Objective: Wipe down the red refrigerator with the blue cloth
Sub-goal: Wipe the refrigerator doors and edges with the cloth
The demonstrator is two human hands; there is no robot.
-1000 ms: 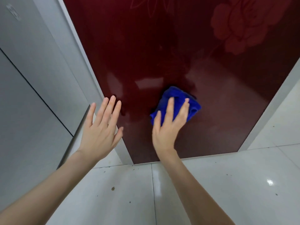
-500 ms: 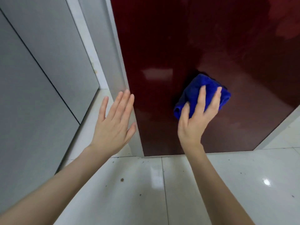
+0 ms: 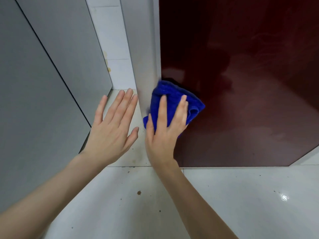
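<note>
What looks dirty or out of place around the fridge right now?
A brown spot and dark specks lie on the floor before the fridge. Yellowish stains mark the wall tile left of it. Nothing looks damaged or askew.

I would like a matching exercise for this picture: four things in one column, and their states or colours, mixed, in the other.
1 left hand
2 right hand
3 cloth
4 floor

a blue, bunched
b presses the cloth on the door
c white, speckled
d flat, holds nothing

Pairs: 1-d, 2-b, 3-a, 4-c
</note>
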